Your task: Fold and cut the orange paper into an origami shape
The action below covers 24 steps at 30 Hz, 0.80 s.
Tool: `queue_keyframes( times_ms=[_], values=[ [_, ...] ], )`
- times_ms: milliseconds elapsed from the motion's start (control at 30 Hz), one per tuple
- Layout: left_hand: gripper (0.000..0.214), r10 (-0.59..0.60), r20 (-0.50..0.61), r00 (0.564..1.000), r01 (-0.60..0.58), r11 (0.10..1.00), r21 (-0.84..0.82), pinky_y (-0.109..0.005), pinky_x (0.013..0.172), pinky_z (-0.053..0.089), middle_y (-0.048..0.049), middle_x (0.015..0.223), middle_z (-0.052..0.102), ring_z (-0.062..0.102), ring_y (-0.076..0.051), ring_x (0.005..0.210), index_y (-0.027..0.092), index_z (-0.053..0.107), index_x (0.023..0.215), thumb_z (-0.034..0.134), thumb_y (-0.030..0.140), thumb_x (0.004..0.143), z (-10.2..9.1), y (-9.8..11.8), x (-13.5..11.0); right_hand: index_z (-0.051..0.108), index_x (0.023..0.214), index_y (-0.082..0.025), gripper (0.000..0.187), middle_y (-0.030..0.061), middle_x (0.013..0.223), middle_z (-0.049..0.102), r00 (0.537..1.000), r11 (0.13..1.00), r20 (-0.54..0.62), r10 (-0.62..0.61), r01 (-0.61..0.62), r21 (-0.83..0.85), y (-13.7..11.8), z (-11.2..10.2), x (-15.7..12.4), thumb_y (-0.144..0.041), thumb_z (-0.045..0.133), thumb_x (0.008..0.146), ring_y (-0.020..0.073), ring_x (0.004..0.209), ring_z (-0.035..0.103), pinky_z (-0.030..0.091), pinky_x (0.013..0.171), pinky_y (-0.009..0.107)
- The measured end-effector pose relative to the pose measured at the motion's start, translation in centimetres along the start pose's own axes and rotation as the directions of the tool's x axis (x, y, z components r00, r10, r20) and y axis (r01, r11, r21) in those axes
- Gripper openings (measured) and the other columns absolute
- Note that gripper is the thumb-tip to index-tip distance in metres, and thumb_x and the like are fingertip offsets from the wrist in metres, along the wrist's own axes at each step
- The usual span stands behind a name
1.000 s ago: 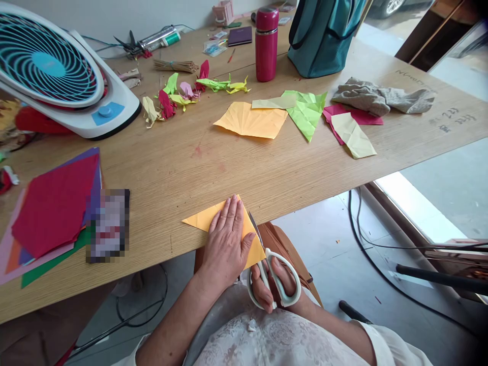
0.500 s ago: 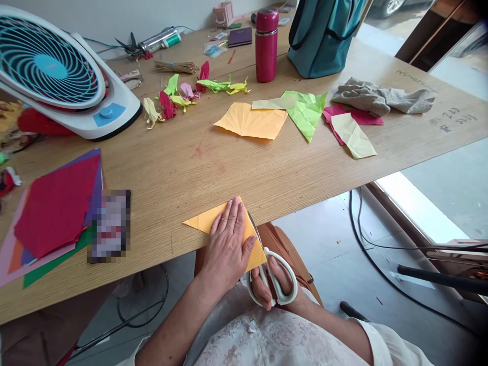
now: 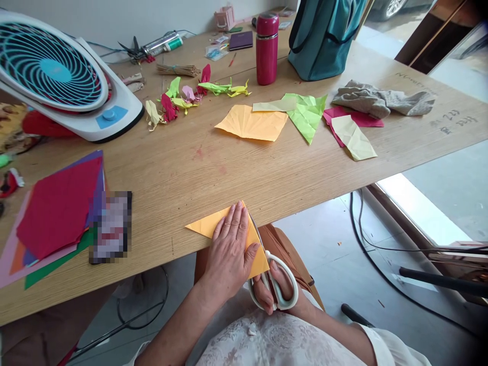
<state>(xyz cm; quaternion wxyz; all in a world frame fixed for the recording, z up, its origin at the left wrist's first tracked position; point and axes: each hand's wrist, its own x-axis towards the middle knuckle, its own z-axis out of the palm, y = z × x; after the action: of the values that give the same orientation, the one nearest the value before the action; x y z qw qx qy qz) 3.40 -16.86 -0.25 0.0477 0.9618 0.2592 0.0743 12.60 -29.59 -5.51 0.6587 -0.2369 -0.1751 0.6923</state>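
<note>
My left hand lies flat, fingers together, on a folded orange paper triangle at the near edge of the wooden table. The triangle's lower corner hangs past the edge. My right hand grips white-handled scissors just below the table edge. Their blades run up along the triangle's right side, and the handles are nearly closed.
A white and blue fan stands at the far left. A stack of coloured sheets lies at the near left. Small folded paper figures, loose orange, green and yellow sheets, a pink bottle, a teal bag and a grey cloth sit farther back.
The scissor handles have closed further and the blades have moved up along the triangle's right edge. My left hand has stayed pressed on the paper.
</note>
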Motion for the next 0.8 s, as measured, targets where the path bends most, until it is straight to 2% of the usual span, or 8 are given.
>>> queue_keyframes(
  times_ms=[167, 300, 400, 533, 600, 700, 800],
  values=[
    [0.070, 0.007, -0.006, 1.000, -0.007, 1.000, -0.021, -0.046, 0.126, 0.023, -0.0202, 0.168, 0.026, 0.018, -0.029, 0.159, 0.003, 0.016, 0.162, 0.022, 0.046, 0.108, 0.0, 0.3, -0.2, 0.054, 0.055, -0.019, 0.070, -0.0006, 0.042, 0.048, 0.999, 0.994, -0.002, 0.049, -0.049, -0.097, -0.3, -0.1, -0.2, -0.072, 0.039, 0.098, 0.0082, 0.038, 0.040, 0.031, 0.040, 0.022],
    [0.068, 0.003, 0.009, 1.000, -0.003, 0.999, -0.052, -0.044, 0.125, 0.024, -0.0193, 0.168, 0.027, 0.019, -0.027, 0.159, 0.003, 0.016, 0.162, 0.021, 0.045, 0.108, -0.3, 0.0, -0.2, 0.051, 0.051, -0.020, 0.072, -0.0004, 0.040, 0.045, 0.999, 0.992, -0.037, 0.031, -0.036, -0.125, -0.2, -0.1, 0.0, -0.071, 0.035, 0.099, 0.0095, 0.038, 0.037, 0.027, 0.040, 0.024],
    [0.068, 0.015, 0.008, 1.000, -0.014, 0.997, -0.074, -0.044, 0.122, 0.028, -0.0182, 0.168, 0.029, 0.024, -0.027, 0.157, 0.005, 0.019, 0.162, 0.020, 0.047, 0.108, -0.5, -0.5, -0.1, 0.052, 0.048, -0.020, 0.074, 0.0005, 0.038, 0.045, 0.999, 0.991, -0.011, 0.032, -0.033, -0.131, 0.0, -0.3, 0.3, -0.073, 0.035, 0.097, 0.0096, 0.036, 0.036, 0.025, 0.038, 0.024],
    [0.066, 0.017, -0.008, 1.000, -0.017, 0.997, -0.072, -0.051, 0.124, 0.024, -0.0169, 0.165, 0.036, 0.032, -0.029, 0.154, 0.011, 0.027, 0.161, 0.020, 0.049, 0.108, -0.7, -1.0, 0.1, 0.051, 0.045, -0.020, 0.078, 0.0017, 0.036, 0.044, 0.999, 0.991, 0.036, 0.020, -0.015, -0.129, 0.4, -0.7, 0.8, -0.076, 0.032, 0.096, 0.0099, 0.032, 0.035, 0.024, 0.035, 0.024],
    [0.065, 0.005, -0.010, 1.000, -0.005, 0.997, -0.079, -0.053, 0.125, 0.024, -0.0175, 0.166, 0.034, 0.030, -0.031, 0.155, 0.013, 0.028, 0.161, 0.022, 0.049, 0.107, -0.6, -1.1, 0.1, 0.051, 0.045, -0.020, 0.079, 0.0021, 0.035, 0.043, 0.999, 0.993, 0.047, 0.004, 0.001, -0.122, 0.6, -0.9, 0.8, -0.076, 0.032, 0.096, 0.0098, 0.031, 0.035, 0.025, 0.035, 0.024],
    [0.068, -0.028, -0.042, 0.999, 0.024, 0.996, -0.090, -0.053, 0.123, 0.030, -0.0208, 0.169, 0.024, 0.021, -0.033, 0.158, 0.010, 0.021, 0.163, 0.024, 0.049, 0.107, -0.3, -1.3, 0.1, 0.054, 0.047, -0.019, 0.078, 0.0030, 0.037, 0.046, 1.000, 0.994, 0.030, -0.008, 0.011, -0.106, 0.8, -0.9, 0.6, -0.072, 0.030, 0.099, 0.0099, 0.033, 0.037, 0.027, 0.037, 0.024],
    [0.070, -0.045, -0.068, 0.997, 0.040, 0.996, -0.077, -0.053, 0.123, 0.031, -0.0227, 0.168, 0.024, 0.018, -0.032, 0.158, 0.006, 0.011, 0.164, 0.025, 0.046, 0.107, 0.2, -1.5, 0.0, 0.056, 0.049, -0.018, 0.077, 0.0037, 0.041, 0.048, 1.000, 0.996, -0.007, -0.008, 0.007, -0.092, 0.8, -0.8, 0.4, -0.067, 0.027, 0.102, 0.0102, 0.037, 0.041, 0.029, 0.041, 0.024]
  ],
)
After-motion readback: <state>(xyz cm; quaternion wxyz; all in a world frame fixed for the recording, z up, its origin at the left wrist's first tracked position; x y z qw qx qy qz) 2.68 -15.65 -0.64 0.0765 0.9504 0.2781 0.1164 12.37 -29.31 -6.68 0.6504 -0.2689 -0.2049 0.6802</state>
